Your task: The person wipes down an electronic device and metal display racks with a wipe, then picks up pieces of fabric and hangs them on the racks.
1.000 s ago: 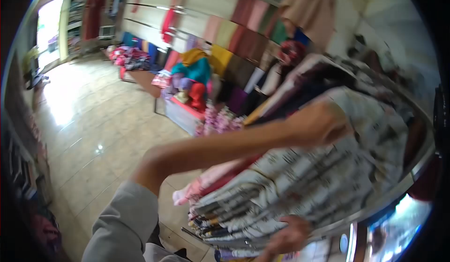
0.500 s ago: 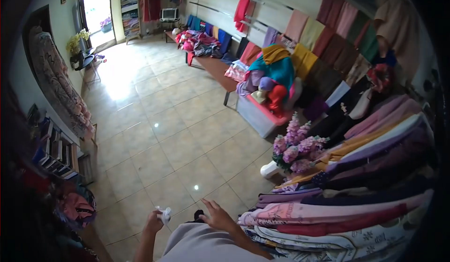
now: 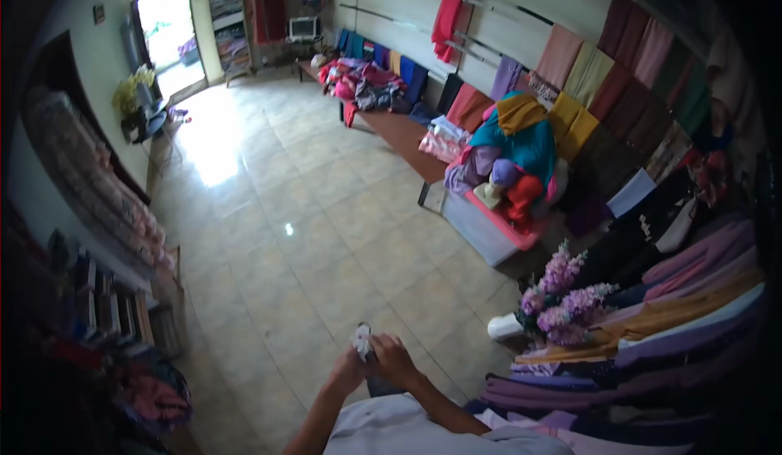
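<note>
- Head cam: both hands up close together, near centre, just past the lt-coloured top (image 3: 399,429), over the tiled floor (image 3: 285,292).
- L hand (image 3: 349,371): fingers closed on a small white item (image 3: 361,341); thing sits at the fingertips, btwn the hands, dark edge showing at its top.
- R hand (image 3: 396,362): fingers bent, right up against item & L hand; can't tell if they're clamped on it or only touching.
- Near right: row of garments (image 3: 692,316), mixed colours; just beyond, pink-purple flowers (image 3: 564,296) in a white vase (image 3: 506,327).
- Mid right: clear bin (image 3: 482,231) w/ pink rim, cloth heap (image 3: 521,155) on top, incl. teal, mustard & red; brown bench (image 3: 399,139) runs off to far end w/ clothes pile (image 3: 371,84).
- Near left: books (image 3: 118,304), stood in a row.
- Far left: bright doorway (image 3: 171,31).
</note>
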Demonstrator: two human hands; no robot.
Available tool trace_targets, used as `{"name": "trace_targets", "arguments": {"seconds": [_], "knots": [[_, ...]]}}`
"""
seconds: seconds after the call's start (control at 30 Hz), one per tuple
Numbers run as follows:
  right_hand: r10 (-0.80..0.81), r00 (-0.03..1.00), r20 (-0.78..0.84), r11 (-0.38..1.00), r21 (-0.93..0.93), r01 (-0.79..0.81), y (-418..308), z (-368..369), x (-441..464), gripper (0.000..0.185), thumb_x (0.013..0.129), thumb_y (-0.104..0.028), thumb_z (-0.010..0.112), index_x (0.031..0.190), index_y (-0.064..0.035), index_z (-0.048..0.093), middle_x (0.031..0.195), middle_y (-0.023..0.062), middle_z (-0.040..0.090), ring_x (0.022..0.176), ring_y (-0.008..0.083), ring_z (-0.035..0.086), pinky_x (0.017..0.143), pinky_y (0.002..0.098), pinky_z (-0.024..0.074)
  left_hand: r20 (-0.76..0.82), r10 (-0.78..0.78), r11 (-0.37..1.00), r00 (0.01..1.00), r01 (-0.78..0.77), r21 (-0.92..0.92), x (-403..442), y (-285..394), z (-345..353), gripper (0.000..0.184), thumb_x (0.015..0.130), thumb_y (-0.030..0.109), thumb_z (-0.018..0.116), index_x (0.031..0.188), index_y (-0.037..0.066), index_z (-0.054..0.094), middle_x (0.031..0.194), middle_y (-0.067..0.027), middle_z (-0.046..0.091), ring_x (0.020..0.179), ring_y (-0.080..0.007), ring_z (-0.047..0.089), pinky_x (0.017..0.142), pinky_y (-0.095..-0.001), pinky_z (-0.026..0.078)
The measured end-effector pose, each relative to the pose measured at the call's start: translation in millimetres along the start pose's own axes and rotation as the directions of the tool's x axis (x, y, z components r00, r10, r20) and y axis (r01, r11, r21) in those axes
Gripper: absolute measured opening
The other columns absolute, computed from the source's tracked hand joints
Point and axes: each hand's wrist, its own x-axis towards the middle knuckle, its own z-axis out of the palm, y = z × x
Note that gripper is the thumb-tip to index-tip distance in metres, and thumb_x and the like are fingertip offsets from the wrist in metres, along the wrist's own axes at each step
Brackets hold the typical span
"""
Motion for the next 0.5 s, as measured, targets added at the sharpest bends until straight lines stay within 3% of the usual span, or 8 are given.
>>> {"name": "trace_targets", "arguments": {"seconds": [0.03, 0.07, 0.1, 0.2, 0.3, 0.37, 0.43, 0.5], "knots": [[0.028, 0.997, 0.067, 0.998, 0.048, -0.032, 19, 8, 21, 0.036, 0.084, -0.028, 0.057, 0.11, -0.003, 0.056, 0.104, 0.021, 0.06, 0.101, 0.038, 0.057, 0.084, 0.0449, 0.0462, 0.115, 0.007, 0.998, 0.993, 0.0, -0.06, 14, 13, -2, 0.027, 0.099, 0.025, 0.038, 0.112, 0.008, 0.055, 0.106, -0.0057, 0.062, 0.101, -0.018, 0.059, 0.088, -0.0396, 0.047], [0.082, 0.982, 0.172, 0.98, 0.168, -0.111, 23, 2, 44, 0.035, 0.085, -0.031, 0.056, 0.105, -0.0024, 0.057, 0.1, 0.0221, 0.061, 0.099, 0.0397, 0.058, 0.086, 0.0457, 0.0453, 0.22, -0.052, 0.971, 0.974, 0.101, -0.215, 29, 19, -25, 0.027, 0.098, 0.024, 0.041, 0.113, 0.006, 0.055, 0.107, -0.007, 0.062, 0.102, -0.0188, 0.059, 0.087, -0.0398, 0.047], [0.047, 0.981, 0.19, 0.985, 0.157, -0.078, 31, -1, 69, 0.036, 0.084, -0.029, 0.057, 0.109, -0.0021, 0.057, 0.109, 0.0222, 0.059, 0.105, 0.0377, 0.057, 0.088, 0.0452, 0.0455, 0.344, -0.085, 0.914, 0.935, 0.21, -0.347, 57, 45, -20, 0.027, 0.098, 0.023, 0.044, 0.114, 0.004, 0.054, 0.108, -0.0083, 0.062, 0.102, -0.0197, 0.059, 0.087, -0.04, 0.048], [-0.045, 0.973, 0.225, 0.998, 0.059, 0.032, 48, -16, 150, 0.043, 0.084, -0.022, 0.059, 0.122, -0.0028, 0.054, 0.123, 0.0184, 0.054, 0.114, 0.0337, 0.053, 0.093, 0.041, 0.0463, -0.084, 0.023, 0.987, 0.996, -0.009, 0.162, 78, 114, 21, 0.021, 0.096, 0.02, 0.052, 0.104, 0.001, 0.058, 0.092, -0.0062, 0.063, 0.083, -0.0171, 0.062, 0.074, -0.0332, 0.052], [-0.089, 0.961, 0.261, 0.972, 0.232, 0.027, 64, -26, 243, 0.045, 0.084, -0.021, 0.06, 0.124, -0.0027, 0.053, 0.123, 0.0164, 0.055, 0.112, 0.0338, 0.055, 0.091, 0.0401, 0.047, 0.009, 0.096, 0.943, 0.995, -0.094, 0.318, 128, 182, 5, 0.018, 0.094, 0.014, 0.056, 0.101, -0.002, 0.061, 0.095, -0.0077, 0.065, 0.084, -0.0188, 0.063, 0.076, -0.034, 0.052], [-0.128, 0.938, 0.322, 0.96, 0.279, 0.035, 68, -41, 302, 0.047, 0.089, -0.03, 0.059, 0.126, -0.0023, 0.05, 0.116, 0.0163, 0.058, 0.106, 0.0353, 0.058, 0.088, 0.0412, 0.0482, -0.1, 0.18, 0.92, 0.979, -0.132, 0.368, 157, 228, 15, 0.018, 0.093, 0.014, 0.056, 0.099, -0.002, 0.061, 0.09, -0.0101, 0.066, 0.083, -0.0207, 0.064, 0.078, -0.0362, 0.053], [-0.155, 0.961, 0.229, 0.954, 0.287, 0.086, 73, -47, 356, 0.048, 0.09, -0.034, 0.058, 0.126, -0.0021, 0.051, 0.112, 0.0176, 0.06, 0.103, 0.0361, 0.058, 0.086, 0.0413, 0.0484, -0.175, 0.237, 0.954, 0.956, -0.194, 0.229, 187, 266, 22, 0.018, 0.093, 0.015, 0.054, 0.1, 0.0, 0.06, 0.09, -0.011, 0.067, 0.083, -0.0228, 0.065, 0.078, -0.0382, 0.053], [-0.233, 0.961, 0.147, 0.944, 0.273, 0.187, 87, -51, 403, 0.046, 0.09, -0.031, 0.059, 0.125, -0.0023, 0.051, 0.109, 0.0181, 0.06, 0.102, 0.036, 0.058, 0.085, 0.0413, 0.0486, -0.098, 0.232, 0.962, 0.968, -0.213, 0.173, 216, 305, 25, 0.019, 0.092, 0.011, 0.055, 0.107, -0.001, 0.057, 0.096, -0.0111, 0.065, 0.088, -0.0237, 0.064, 0.08, -0.0372, 0.054]]}}
